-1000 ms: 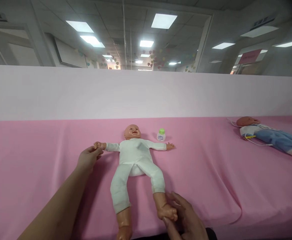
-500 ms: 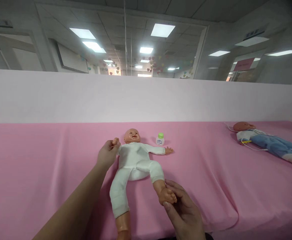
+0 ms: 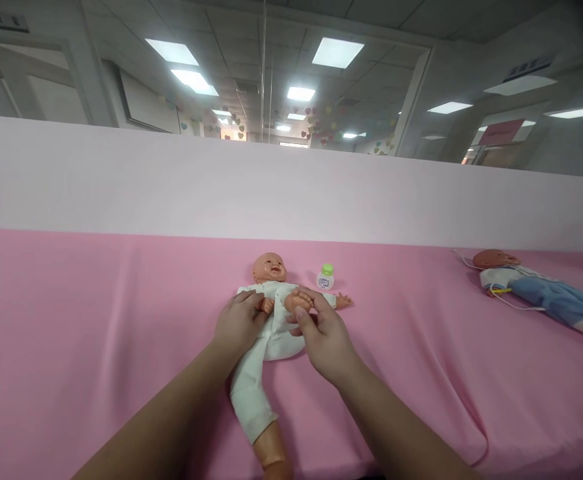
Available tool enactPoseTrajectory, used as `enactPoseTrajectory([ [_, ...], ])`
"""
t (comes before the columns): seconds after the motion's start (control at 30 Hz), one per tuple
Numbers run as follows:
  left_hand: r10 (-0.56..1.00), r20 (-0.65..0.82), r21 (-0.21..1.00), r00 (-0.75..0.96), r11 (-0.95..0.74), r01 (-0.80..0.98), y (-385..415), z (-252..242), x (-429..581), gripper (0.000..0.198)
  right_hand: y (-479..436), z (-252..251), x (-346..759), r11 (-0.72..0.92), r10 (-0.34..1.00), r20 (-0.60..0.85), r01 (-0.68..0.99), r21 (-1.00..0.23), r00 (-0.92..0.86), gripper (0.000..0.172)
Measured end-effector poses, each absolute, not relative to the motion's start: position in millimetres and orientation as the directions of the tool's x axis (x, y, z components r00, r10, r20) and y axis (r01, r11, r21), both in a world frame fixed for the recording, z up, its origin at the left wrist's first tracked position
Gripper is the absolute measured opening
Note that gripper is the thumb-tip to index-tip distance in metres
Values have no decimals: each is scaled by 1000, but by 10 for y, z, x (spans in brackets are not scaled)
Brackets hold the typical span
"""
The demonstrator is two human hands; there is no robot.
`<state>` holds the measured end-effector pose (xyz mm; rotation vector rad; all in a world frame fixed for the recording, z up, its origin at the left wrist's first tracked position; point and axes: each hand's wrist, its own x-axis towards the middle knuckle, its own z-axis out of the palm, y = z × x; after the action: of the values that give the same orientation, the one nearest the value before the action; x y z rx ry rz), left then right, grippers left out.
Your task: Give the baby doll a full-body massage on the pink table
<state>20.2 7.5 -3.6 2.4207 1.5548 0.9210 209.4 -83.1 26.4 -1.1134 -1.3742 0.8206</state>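
Note:
A baby doll (image 3: 286, 347) in a white outfit lies on its back on the pink cloth, head away from me. My left hand (image 3: 240, 320) is closed round the doll's hand (image 3: 267, 305), which rests over its chest. With my right hand (image 3: 327, 331) I grip the doll's bare foot (image 3: 300, 300), held up over its belly with that leg folded. The other leg (image 3: 254, 397) lies stretched toward me. Near the doll's head stands a small clear bottle (image 3: 326, 278) with a green cap, beside the doll's outstretched arm.
Another doll (image 3: 541, 287) in blue and white clothing lies at the right, with thin white tubing on it. The pink cloth (image 3: 71, 333) has folds at the right. Behind it runs a low white wall (image 3: 196, 187), with glass above.
My left hand has brought the doll's hand inward from beside its head onto its chest. My right hand has pushed the foot up to the belly, bending the leg.

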Motion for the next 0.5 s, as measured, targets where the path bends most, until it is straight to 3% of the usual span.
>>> enactPoseTrajectory([
  [0.23,868,433,474,242,-448,758,127,-79,166,25,-643,233,1979,318,944,322,60,-946,77,56],
  [0.37,917,399,693,23,-317,648,243,-119,-10,29,-947,184,2051,329,942,324,-42,-943,91,59],
  [0.5,938,275,918,-210,-192,347,455,-261,-238,38,-1417,66,2216,332,941,333,23,-943,55,46],
])
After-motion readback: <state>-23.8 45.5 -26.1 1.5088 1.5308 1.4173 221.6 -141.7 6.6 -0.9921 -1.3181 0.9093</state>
